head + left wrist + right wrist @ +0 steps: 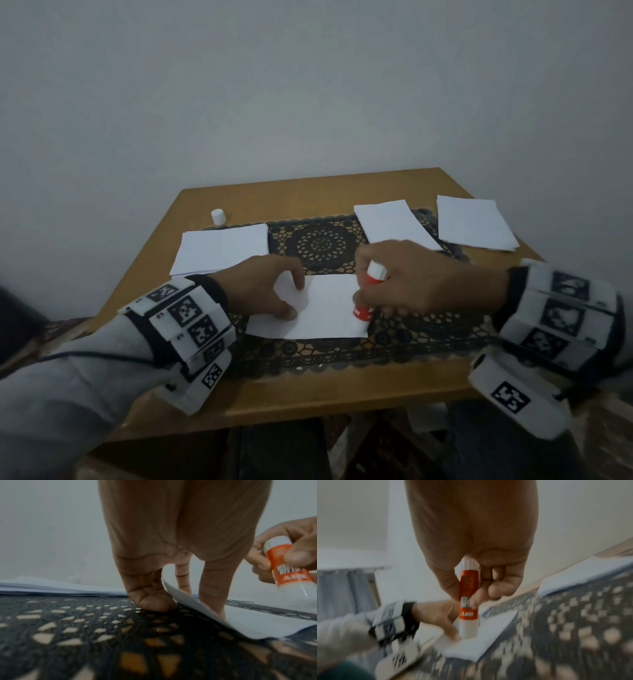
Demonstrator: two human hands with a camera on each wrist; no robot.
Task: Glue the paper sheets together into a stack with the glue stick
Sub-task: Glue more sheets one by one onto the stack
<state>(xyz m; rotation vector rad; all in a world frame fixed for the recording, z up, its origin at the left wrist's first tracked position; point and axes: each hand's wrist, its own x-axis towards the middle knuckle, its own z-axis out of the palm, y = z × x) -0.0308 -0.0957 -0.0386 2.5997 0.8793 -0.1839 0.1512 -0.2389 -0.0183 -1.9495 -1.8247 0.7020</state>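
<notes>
Right hand (407, 277) has its grip closed round the barrel of the red-and-white glue stick (368, 294), thumb on one side and fingers on the other, holding it nearly upright with its lower end down on the right part of the near paper sheet (325, 308). Left hand (267, 284) rests on that same sheet's left part with spread, straight fingers; its grip holds nothing, the thumb (214, 599) pressing on the paper while the curled little-finger side touches the black lace mat (322, 243). From the left wrist, the sheet's left edge lifts slightly off the mat. Three other paper piles lie on the tabletop (308, 394): one far left (222, 248), two far right (394, 222) (474, 222). A white cap (218, 216) stands apart near the far left edge.
</notes>
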